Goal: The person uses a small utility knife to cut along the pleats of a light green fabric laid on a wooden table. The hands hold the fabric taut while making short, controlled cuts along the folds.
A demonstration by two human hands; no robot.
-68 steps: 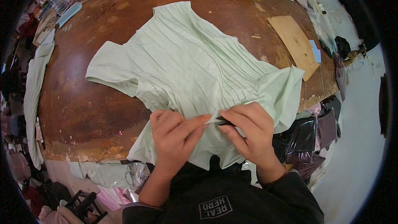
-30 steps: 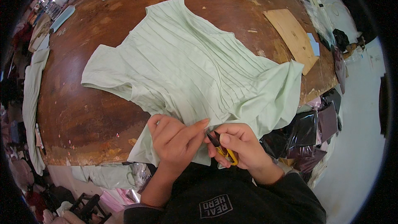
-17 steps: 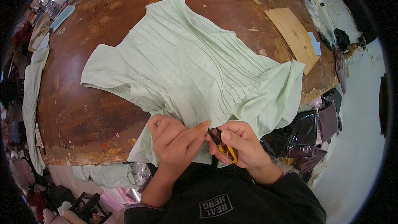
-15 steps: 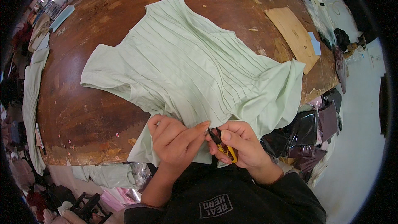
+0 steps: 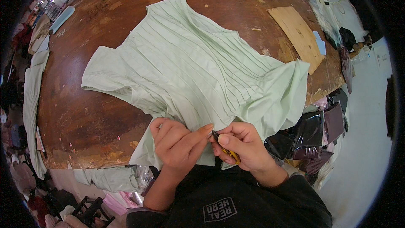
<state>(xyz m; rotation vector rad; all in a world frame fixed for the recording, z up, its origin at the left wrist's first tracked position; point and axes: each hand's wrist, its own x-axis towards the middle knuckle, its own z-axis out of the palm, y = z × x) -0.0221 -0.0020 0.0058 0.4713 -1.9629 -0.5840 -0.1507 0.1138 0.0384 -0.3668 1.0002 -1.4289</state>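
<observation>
A pale green garment with pleated lines lies spread over the brown table, its near edge drawn up between my hands. My left hand pinches the cloth near that edge with thumb and index finger. In my right hand are small yellow-handled thread snips with dark blades. The blades look closed, and their tips meet the fabric right beside my left fingertips. Whether a thread lies between them is too small to tell.
The worn wooden table has chipped edges. A tan board lies at the right, with dark plastic-wrapped packets below it. Folded pale green cloth hangs at the left edge, near a marker pen. A black stool stands lower left.
The snips have gone from slightly spread to pressed together in my right hand. My left hand keeps its pinch in nearly the same place.
</observation>
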